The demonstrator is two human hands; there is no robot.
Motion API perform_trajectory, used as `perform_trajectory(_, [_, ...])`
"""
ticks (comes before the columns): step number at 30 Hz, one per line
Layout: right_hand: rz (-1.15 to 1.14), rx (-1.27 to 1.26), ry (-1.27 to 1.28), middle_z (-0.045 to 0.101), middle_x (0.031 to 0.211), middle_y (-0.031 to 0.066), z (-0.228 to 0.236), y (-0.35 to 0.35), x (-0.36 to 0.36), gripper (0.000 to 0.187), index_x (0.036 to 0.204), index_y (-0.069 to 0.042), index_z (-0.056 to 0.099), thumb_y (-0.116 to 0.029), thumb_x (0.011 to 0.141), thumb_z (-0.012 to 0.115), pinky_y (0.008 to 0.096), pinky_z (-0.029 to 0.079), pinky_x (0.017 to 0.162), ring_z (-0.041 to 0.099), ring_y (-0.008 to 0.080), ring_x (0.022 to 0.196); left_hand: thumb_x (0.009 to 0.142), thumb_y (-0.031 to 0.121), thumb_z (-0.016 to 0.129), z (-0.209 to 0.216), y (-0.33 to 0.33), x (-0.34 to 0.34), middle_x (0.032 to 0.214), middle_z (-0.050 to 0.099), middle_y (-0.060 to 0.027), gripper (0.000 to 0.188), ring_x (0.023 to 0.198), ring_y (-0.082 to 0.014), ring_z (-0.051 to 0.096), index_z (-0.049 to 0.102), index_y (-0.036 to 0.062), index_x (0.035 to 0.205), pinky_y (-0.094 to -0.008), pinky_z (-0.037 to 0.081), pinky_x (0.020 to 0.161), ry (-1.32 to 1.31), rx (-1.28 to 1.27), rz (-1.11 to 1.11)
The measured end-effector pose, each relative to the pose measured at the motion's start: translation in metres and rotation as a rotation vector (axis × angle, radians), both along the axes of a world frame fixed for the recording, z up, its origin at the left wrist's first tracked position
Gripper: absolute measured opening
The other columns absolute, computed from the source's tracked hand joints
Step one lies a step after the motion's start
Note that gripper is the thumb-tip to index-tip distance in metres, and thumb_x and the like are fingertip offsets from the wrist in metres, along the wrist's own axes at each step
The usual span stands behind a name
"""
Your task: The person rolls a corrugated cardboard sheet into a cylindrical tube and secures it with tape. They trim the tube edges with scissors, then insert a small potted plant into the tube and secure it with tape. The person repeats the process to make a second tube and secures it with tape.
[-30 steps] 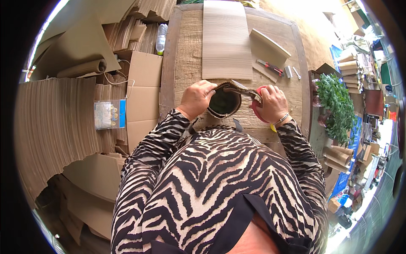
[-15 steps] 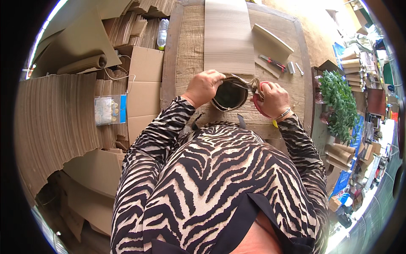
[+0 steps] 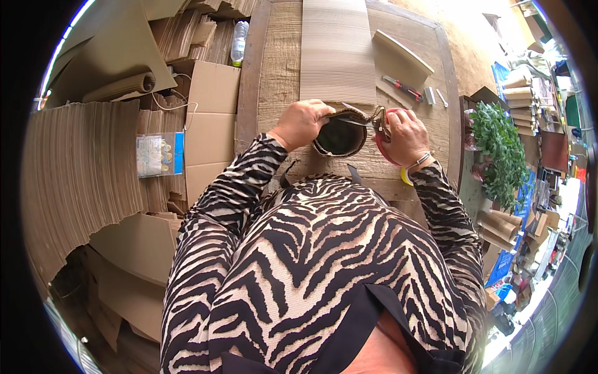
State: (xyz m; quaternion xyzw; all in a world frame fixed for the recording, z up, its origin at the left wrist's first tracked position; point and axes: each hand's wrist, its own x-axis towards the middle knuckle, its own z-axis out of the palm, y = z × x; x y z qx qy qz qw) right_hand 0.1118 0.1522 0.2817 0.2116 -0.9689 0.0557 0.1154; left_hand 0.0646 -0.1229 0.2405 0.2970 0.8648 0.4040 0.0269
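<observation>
A round, dark-insided corrugated cardboard cylinder [image 3: 339, 152] stands near the table's front edge with its open top toward me. My left hand [image 3: 303, 123] pinches its rim at the far left. My right hand [image 3: 405, 138] is closed round the red handles of a pair of scissors [image 3: 380, 148]. The blades lie along the cylinder's far rim. A curled cardboard strip [image 3: 379, 115] rises from the rim beside my right fingers. Just beyond the hands lies a ribbed cardboard sheet [image 3: 338, 53].
On the wooden table [image 3: 280, 47] are a folded cardboard piece [image 3: 403, 55], a red and black utility knife [image 3: 402, 88] and a small metal block [image 3: 430, 95]. Stacked cardboard [image 3: 81, 181] and a plastic bottle [image 3: 239, 43] stand left; a leafy plant [image 3: 498, 146] is right.
The scissors' blades show more plainly across the cylinder's rim, and the curled strip has shifted slightly. Both hands keep their grips and have moved little.
</observation>
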Motion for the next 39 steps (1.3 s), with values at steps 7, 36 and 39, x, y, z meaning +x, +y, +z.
perform_trajectory(7, [-0.150,-0.016,-0.128,0.067,0.081,0.0088,-0.015,0.020,0.014,0.028,0.085,-0.010,0.063,-0.034,0.076,0.074,0.0403,0.055,0.066,0.067,0.0287,0.075,0.088,0.020,0.070,0.023,0.009,0.007,0.106,0.070,-0.0145,0.028,0.093,-0.0287,0.068,0.069,0.0045,0.111,-0.0359,0.054,0.083,-0.151,-0.079,0.187])
perform_trajectory(36, [-0.040,-0.074,-0.074,0.064,0.092,0.0123,-0.016,0.017,0.013,0.041,0.095,-0.002,0.063,-0.038,0.078,0.074,0.0391,0.053,0.075,0.061,0.0303,0.090,0.090,0.016,0.064,0.002,0.009,-0.017,0.100,0.071,-0.0095,0.020,0.091,-0.0305,0.068,0.071,0.0113,0.109,-0.0371,0.055,0.079,-0.001,-0.035,0.008])
perform_trajectory(39, [-0.049,-0.087,-0.126,0.063,0.080,0.0108,-0.021,0.021,0.014,0.036,0.083,-0.004,0.060,-0.037,0.078,0.074,0.0390,0.054,0.068,0.063,0.0294,0.080,0.090,0.012,0.066,0.006,0.009,-0.023,0.105,0.071,-0.0138,0.020,0.095,-0.0294,0.068,0.071,0.0071,0.108,-0.0344,0.054,0.083,-0.127,-0.090,0.033])
